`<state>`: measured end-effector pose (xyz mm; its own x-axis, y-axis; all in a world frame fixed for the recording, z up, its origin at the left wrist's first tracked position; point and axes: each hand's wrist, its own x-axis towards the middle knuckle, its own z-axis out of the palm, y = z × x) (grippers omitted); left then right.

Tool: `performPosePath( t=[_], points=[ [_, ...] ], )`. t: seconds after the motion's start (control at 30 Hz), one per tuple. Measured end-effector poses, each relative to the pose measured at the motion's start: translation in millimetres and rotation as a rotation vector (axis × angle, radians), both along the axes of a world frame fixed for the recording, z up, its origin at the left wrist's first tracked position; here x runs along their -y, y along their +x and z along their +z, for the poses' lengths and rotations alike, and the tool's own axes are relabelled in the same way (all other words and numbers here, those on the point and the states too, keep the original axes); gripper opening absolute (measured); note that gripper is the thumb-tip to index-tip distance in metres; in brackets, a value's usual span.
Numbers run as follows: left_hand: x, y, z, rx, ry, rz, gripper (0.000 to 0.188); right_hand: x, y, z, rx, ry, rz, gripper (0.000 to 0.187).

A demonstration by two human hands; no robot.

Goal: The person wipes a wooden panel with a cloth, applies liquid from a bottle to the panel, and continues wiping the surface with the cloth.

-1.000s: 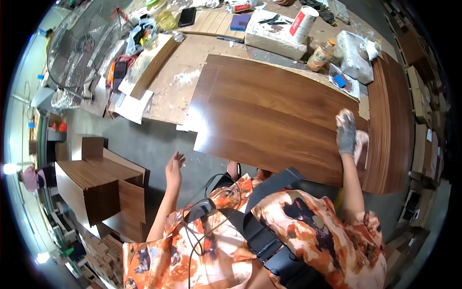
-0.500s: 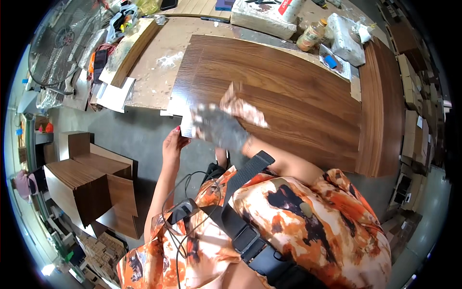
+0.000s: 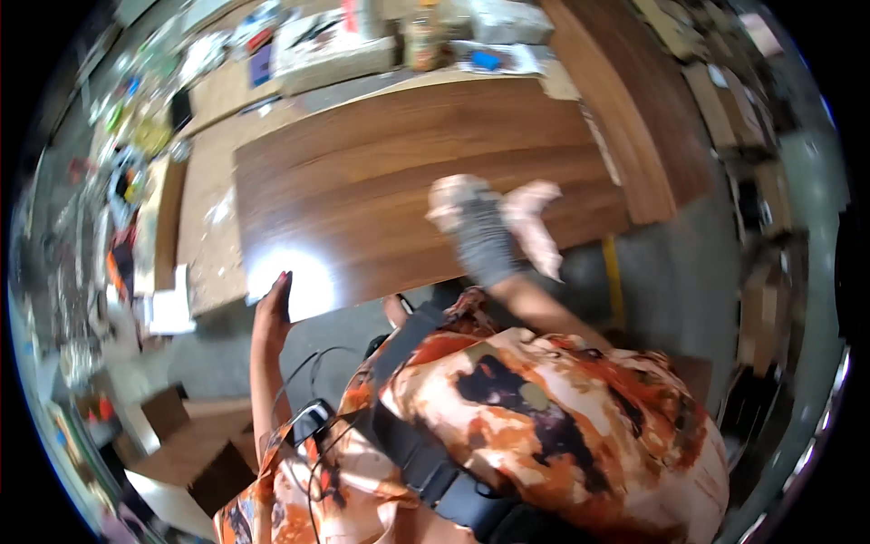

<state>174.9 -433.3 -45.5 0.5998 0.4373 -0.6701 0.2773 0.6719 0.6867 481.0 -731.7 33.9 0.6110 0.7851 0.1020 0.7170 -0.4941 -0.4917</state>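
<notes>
Tan workbench (image 3: pixel 201 249), white-smudged, is bearing a brown wood-grain panel (image 3: pixel 390 190), lying flat. Stack of similar panels (image 3: pixel 625 109) is lying along right end. Toward back: whitish block (image 3: pixel 340 63) is sitting left of bottle (image 3: pixel 422 43); bottle is standing upright; white sheet (image 3: pixel 524 60) is lying to its right.

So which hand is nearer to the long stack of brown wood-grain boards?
Right. The grey-gloved right hand is over the brown wood-grain panel, left of the stack; the bare left hand is at the panel's near-left corner, farther away.
</notes>
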Motion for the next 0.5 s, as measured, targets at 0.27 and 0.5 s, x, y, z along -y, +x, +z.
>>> performPosePath(
  t=[0.27,0.5],
  points=[
    [4,9,12,-0.120,0.088,-0.018,0.079,2,-66,-28,0.429,-0.222,0.193,0.053],
    [-45,-31,-80,-0.161,0.156,0.039,0.068,248,134,-73,0.586,-0.265,-0.722,0.031]
  ],
)
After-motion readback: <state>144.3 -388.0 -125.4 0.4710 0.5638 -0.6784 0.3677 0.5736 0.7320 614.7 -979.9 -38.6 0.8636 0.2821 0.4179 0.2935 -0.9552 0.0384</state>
